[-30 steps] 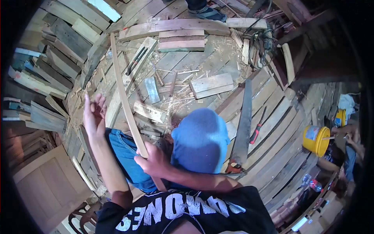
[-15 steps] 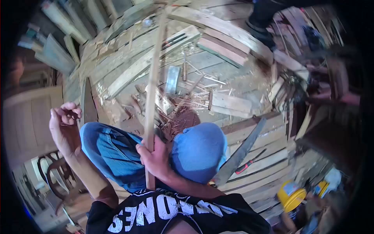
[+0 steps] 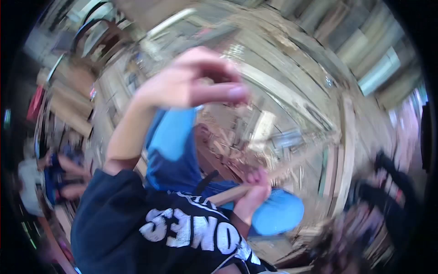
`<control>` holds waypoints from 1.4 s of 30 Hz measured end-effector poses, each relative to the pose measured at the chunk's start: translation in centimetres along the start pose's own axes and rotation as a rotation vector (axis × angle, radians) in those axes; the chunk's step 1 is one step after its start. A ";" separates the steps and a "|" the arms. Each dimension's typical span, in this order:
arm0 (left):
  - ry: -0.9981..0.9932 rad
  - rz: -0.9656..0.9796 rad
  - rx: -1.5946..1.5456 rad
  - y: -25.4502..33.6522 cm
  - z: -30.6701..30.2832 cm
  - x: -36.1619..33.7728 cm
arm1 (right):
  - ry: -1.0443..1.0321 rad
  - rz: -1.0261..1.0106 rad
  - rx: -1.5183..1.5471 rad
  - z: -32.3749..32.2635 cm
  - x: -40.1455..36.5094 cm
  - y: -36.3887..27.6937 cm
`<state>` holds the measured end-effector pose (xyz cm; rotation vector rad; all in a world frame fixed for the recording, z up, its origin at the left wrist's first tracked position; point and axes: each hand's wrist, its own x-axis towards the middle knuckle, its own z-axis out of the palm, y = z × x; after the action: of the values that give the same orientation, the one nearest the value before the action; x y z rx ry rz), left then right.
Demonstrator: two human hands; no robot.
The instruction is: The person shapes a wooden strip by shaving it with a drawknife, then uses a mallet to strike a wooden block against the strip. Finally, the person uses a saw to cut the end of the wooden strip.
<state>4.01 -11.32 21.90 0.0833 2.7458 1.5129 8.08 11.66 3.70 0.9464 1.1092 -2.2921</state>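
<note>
Right grip (image 3: 256,191) is clasping a wooden strip (image 3: 226,195) beside a blue knee (image 3: 279,212) — left grip (image 3: 185,82) is hovering, released and loosely curled, near the other knee (image 3: 173,134)

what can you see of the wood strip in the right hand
The strip is a long, narrow piece of light brown, bare-looking wood with straight edges. The right hand is closed around it; the left hand is clear of it. Its near end lies by the black shirt, though contact there is unclear. Beyond the grip it slants up and rightward in the picture, blurred, so its far end can't be made out.
</note>
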 end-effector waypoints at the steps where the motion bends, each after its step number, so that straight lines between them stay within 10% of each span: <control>1: 0.040 -0.075 -0.046 -1.4 -1.4 0.1 | 0.038 0.024 -0.076 0.3 0.4 0.2; 10: 0.704 -0.374 -0.387 -26.4 -19.9 -6.4 | 0.240 -0.249 -0.232 7.8 -0.8 4.9; 18: 1.286 -1.265 0.131 -59.7 -34.6 -22.9 | 0.463 -0.341 -0.556 11.8 2.4 9.6; 27: 1.025 -1.646 0.544 -64.2 -40.8 -31.7 | 0.532 -0.184 -0.693 10.0 6.8 11.9; 42: 0.911 -1.689 0.633 -73.8 -43.1 -36.0 | 0.494 0.026 -0.674 10.4 11.4 13.3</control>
<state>35.43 -88.80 -18.14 -2.4776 1.9240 0.1010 4.47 -5.39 -6.78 1.2308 1.8848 -1.4911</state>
